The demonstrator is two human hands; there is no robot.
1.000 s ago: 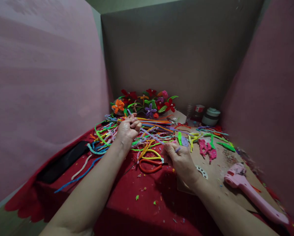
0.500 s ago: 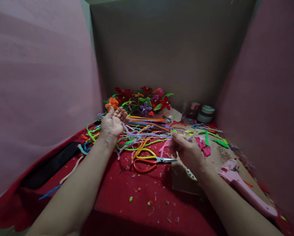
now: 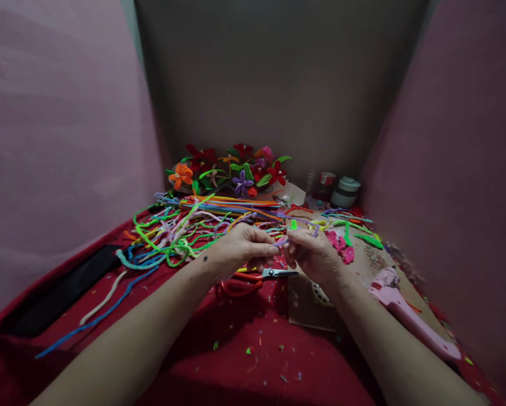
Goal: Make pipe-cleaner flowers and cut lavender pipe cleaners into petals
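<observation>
My left hand (image 3: 253,247) and my right hand (image 3: 314,254) are close together in the middle, above the red cloth. Between their fingertips runs a purple pipe cleaner (image 3: 281,242), pinched by both; part of it rises over my right hand. Scissors (image 3: 246,282) with red and yellow handles lie just under my left hand, blades pointing right. Many coloured pipe cleaners (image 3: 168,237) are heaped to the left. Pink flower petals (image 3: 341,247) lie on a board to the right of my right hand.
Fuzzy flowers (image 3: 242,183) stand at the back, with a lidded jar (image 3: 346,192) to their right. A pink glue gun (image 3: 409,316) lies at the right. A black strip (image 3: 62,290) lies on the red cloth (image 3: 236,361) at the left.
My left hand has turned over from open and palm up, moved right and closed on the purple pipe cleaner beside my right hand. The view has shifted slightly.
</observation>
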